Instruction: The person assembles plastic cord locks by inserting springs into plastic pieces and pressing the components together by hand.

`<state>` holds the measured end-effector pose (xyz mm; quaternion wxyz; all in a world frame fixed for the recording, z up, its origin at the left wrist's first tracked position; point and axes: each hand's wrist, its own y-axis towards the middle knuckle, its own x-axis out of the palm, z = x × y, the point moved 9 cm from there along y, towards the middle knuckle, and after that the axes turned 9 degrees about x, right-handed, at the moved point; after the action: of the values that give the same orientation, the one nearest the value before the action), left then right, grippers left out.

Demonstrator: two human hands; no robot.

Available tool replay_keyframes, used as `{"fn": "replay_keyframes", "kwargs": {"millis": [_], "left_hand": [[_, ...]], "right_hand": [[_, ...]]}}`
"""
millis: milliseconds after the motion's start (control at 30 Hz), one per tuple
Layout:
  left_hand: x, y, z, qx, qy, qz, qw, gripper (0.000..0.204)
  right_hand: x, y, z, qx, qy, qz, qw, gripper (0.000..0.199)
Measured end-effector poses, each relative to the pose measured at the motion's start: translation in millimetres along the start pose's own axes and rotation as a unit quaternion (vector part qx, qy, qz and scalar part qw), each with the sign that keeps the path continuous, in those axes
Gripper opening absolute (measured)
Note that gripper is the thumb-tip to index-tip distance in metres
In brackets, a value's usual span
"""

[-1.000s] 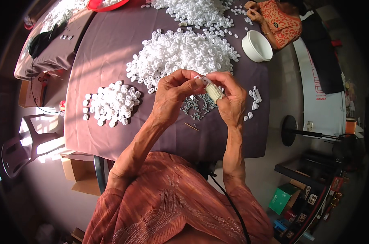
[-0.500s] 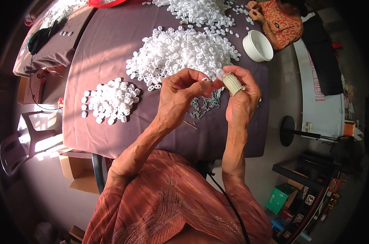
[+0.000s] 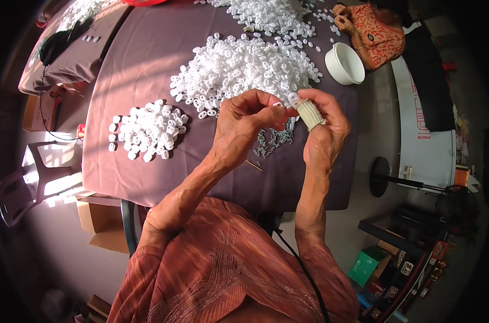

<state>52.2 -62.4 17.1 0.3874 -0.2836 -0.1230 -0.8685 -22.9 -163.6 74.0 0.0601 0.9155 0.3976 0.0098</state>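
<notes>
My left hand (image 3: 242, 126) pinches a small white plastic piece (image 3: 278, 104) between thumb and fingertips. Close to it, my right hand (image 3: 326, 126) grips a white oval piece (image 3: 293, 98) with holes. A cream ribbed cover (image 3: 311, 114) wraps the thumb of that right hand. The fingertips of both hands nearly meet above the table. Below them lie small grey screw-like pins (image 3: 271, 144), partly hidden by my hands. Behind spreads a large heap of white oval pieces (image 3: 250, 67). A smaller pile of thicker white pieces (image 3: 152, 132) sits to the left.
The brown tablecloth (image 3: 131, 185) covers the table. A thin stick (image 3: 253, 165) lies near my left wrist. At the far right stands a white tub (image 3: 344, 63), beside another person (image 3: 376, 32) whose hands are near more white pieces (image 3: 271, 16). A plastic chair (image 3: 34, 172) is left.
The whole view has shifted slightly. My right hand and the ribbed cover have turned a little; both hands keep their pinch on the white pieces.
</notes>
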Motion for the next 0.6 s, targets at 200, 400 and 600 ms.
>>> {"fn": "replay_keyframes", "kwargs": {"millis": [200, 400, 600], "left_hand": [[0.0, 0.4, -1.1, -0.001, 0.003, -0.001, 1.000, 0.009], [-0.8, 0.7, -2.1, -0.003, 0.006, 0.000, 1.000, 0.010], [-1.1, 0.6, -0.8, -0.007, 0.013, -0.001, 1.000, 0.011]], "right_hand": [[0.5, 1.1, -0.3, -0.011, -0.020, -0.003, 1.000, 0.024], [1.3, 1.7, 1.2, -0.003, -0.017, -0.011, 1.000, 0.030], [2.3, 1.2, 0.5, -0.008, -0.017, -0.029, 0.999, 0.031]]}}
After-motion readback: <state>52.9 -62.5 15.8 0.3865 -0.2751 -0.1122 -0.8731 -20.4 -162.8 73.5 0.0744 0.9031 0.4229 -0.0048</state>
